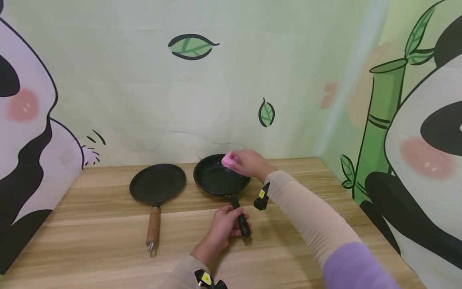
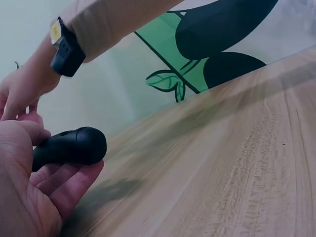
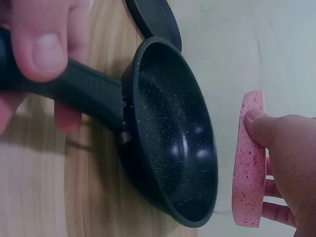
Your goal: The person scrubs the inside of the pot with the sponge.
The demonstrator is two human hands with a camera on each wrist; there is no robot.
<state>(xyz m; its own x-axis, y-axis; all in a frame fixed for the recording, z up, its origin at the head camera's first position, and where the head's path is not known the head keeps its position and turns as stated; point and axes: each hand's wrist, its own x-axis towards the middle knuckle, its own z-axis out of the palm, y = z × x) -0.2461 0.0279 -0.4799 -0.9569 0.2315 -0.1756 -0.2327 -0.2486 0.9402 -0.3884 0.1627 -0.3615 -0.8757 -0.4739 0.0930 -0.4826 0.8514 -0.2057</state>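
A black speckled frying pan (image 1: 216, 178) stands at the back of the wooden table, its handle (image 1: 241, 218) pointing toward me. My left hand (image 1: 224, 224) grips that handle, thumb on top and fingers underneath, as the left wrist view also shows around the handle's rounded end (image 2: 89, 145). In my right hand (image 1: 250, 162) a pink sponge (image 3: 249, 168) is pinched between thumb and fingers. The right wrist view shows the sponge apart from the pan, beyond its rim. The inside of the pan (image 3: 173, 123) has pale specks and shiny highlights.
To the left of the frying pan lies a flat black pan (image 1: 157, 184) with a wooden handle (image 1: 153, 226). Behind the wooden table (image 1: 281, 241) rises a wall covering (image 1: 231, 100) printed with pandas, leaves and bamboo.
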